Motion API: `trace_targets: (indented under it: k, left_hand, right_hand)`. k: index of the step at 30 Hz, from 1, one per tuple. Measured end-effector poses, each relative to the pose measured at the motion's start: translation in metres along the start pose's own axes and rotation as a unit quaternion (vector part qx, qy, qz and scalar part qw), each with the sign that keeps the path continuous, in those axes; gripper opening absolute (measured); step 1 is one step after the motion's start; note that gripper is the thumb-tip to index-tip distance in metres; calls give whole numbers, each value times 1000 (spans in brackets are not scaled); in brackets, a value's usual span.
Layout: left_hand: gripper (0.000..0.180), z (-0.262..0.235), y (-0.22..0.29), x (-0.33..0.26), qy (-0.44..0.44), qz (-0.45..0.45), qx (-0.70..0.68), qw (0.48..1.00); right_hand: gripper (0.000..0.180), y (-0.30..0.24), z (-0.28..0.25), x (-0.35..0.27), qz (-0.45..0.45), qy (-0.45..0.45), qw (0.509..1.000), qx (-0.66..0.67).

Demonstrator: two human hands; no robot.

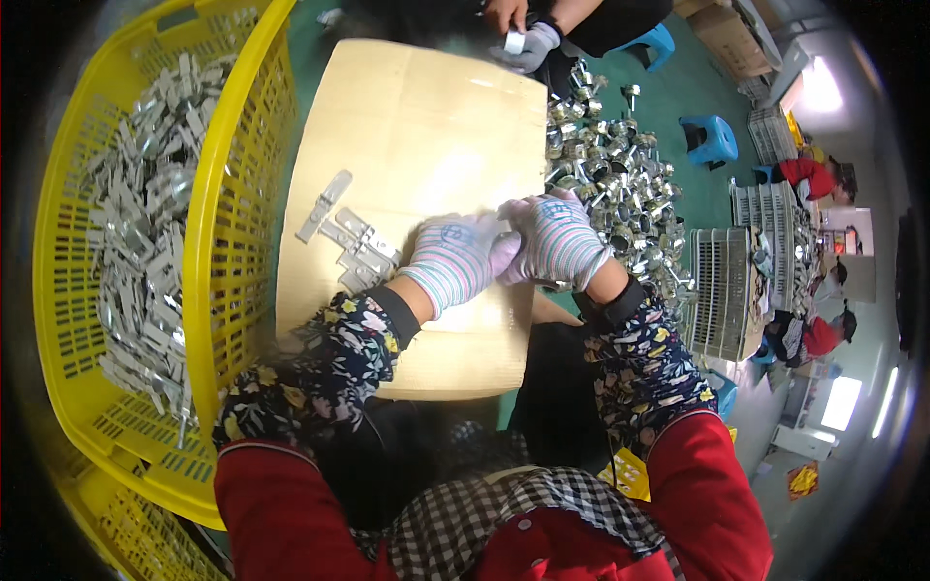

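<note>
Striped-gloved left hand (450,256) and right hand (558,237) are meeting along the right edge of the tan cardboard sheet (417,126), fingers curled, any held item hidden. Flat silver metal parts (366,259) are lying leftward. Two-handed handling is apparently proceeding, likely calling next for steady grip.

A blue stool (710,141) on green floor (668,102) — grey crates (715,305) nearby (cardboard box (728,41), too).
</note>
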State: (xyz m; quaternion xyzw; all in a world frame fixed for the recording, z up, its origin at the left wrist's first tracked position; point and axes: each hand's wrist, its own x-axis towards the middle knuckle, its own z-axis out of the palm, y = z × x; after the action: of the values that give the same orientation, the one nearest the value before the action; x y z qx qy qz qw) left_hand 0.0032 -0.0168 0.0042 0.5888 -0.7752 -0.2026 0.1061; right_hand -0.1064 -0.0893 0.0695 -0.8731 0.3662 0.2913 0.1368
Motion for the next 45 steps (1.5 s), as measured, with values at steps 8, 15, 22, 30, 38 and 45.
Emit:
trace_targets:
  k: [8,15,22,30,38,45]
  left_hand:
    - [41,-7,-29,43,-107,-29,-116,987]
    - [53,-4,-39,42,-127,-203,-346,907]
    - [44,-9,-27,31,-38,-75,-93,992]
    - [35,-16,-54,69,-198,-332,-378,841]
    - [37,-27,-60,82,-59,-24,-11,998]
    - [68,-42,-75,130,-97,-237,-166,952]
  right_hand:
    - [82,-6,35,-6,50,318,934,-157]
    - [69,-1,-7,17,17,38,999,-34]
    - [64,14,-14,32,-28,-86,995,46]
    - [60,20,-10,41,14,192,976,-101]
    - [49,44,-25,69,4,86,996,-38]
    - [51,37,-43,75,53,112,990,-60]
